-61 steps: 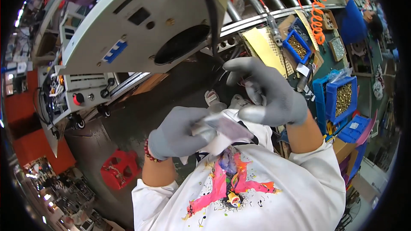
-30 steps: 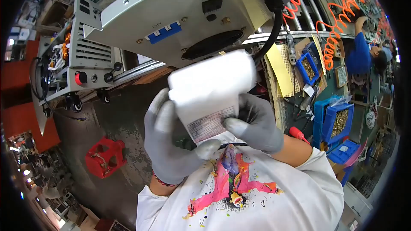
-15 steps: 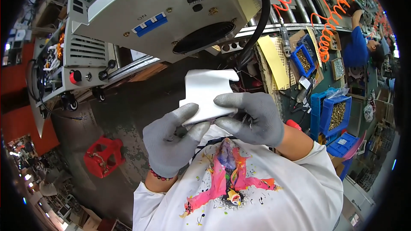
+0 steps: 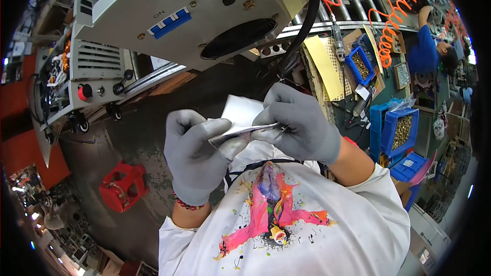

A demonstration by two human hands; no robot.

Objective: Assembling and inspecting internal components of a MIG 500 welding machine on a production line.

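Note:
A thin white sheet-like piece point(image 4: 239, 111) is held up in front of my chest, its near edge toward me. I cannot make out what it is made of. My left hand point(image 4: 194, 151), in a grey glove, pinches its left end between thumb and fingers. Also gloved in grey, my right hand point(image 4: 306, 130) grips the other end, thumb close to the near edge. Some of the piece is hidden behind the fingers. Beyond it stands a light grey metal cabinet point(image 4: 169, 56) with a blue switch point(image 4: 170, 23), a round black vent point(image 4: 239, 38) and a thick black cable point(image 4: 305, 25).
To the right, a bench carries a blue bin of brass-coloured parts point(image 4: 402, 132), a smaller blue tray point(image 4: 361, 67), yellow paper point(image 4: 326, 69) and a power screwdriver point(image 4: 338, 41). Orange coiled hoses point(image 4: 391, 30) hang nearby. A red stool point(image 4: 123, 186) stands on the floor at left; someone in blue point(image 4: 426, 51) is far right.
The white piece has tilted so its near edge faces me more, and less of its face shows. Both hands have turned with it, the right fingers curling higher. The cabinet appears slightly higher and further left.

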